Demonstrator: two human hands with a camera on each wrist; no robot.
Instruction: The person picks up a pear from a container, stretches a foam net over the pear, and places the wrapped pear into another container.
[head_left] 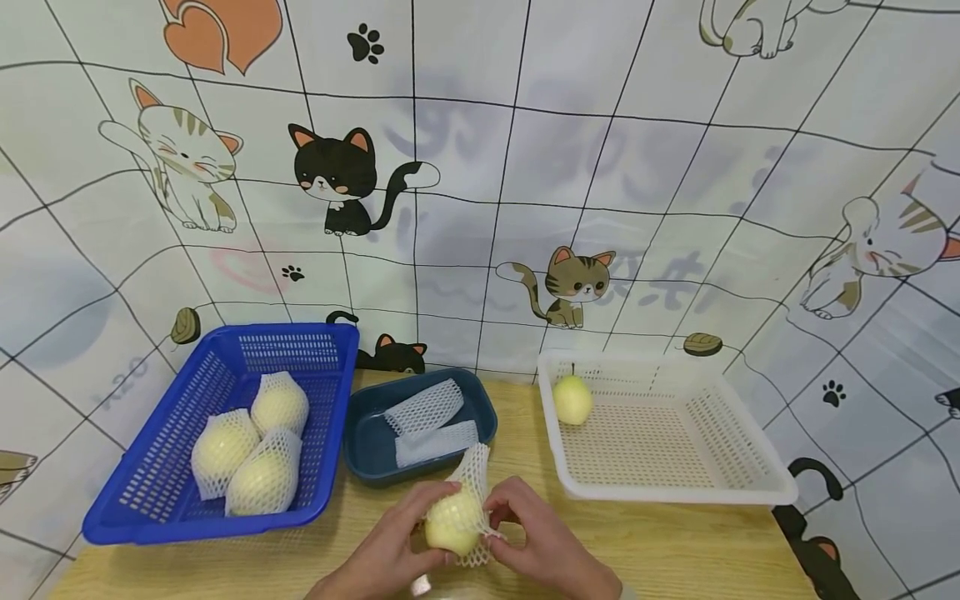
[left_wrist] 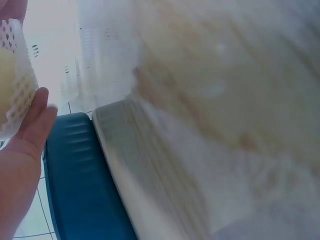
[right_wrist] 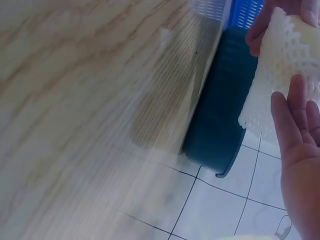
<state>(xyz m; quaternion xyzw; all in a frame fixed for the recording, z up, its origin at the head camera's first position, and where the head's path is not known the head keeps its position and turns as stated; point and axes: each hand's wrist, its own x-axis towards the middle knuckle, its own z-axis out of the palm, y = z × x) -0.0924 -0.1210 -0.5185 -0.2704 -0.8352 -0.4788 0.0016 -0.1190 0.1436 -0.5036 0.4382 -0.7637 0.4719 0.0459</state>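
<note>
A pale yellow pear (head_left: 446,536) is partly covered by a white foam net sleeve (head_left: 472,468), whose loose end sticks up past the fruit. My left hand (head_left: 393,537) grips the pear from the left, thumb below and fingers on top. On the other side, my right hand (head_left: 543,537) pinches the sleeve's edge between thumb and fingers. The left wrist view has the netted pear (left_wrist: 7,85) at its left border. In the right wrist view the sleeve (right_wrist: 275,75) hangs loose beside the right hand's fingers.
A blue basket (head_left: 318,500) at left holds several pears in nets (head_left: 262,483). Behind my hands, a dark teal tray (head_left: 375,475) contains foam sleeves (head_left: 435,442). A white basket (head_left: 675,496) on the right holds one bare pear (head_left: 573,400). A cat-print curtain (head_left: 465,167) hangs behind the wooden table (head_left: 675,550).
</note>
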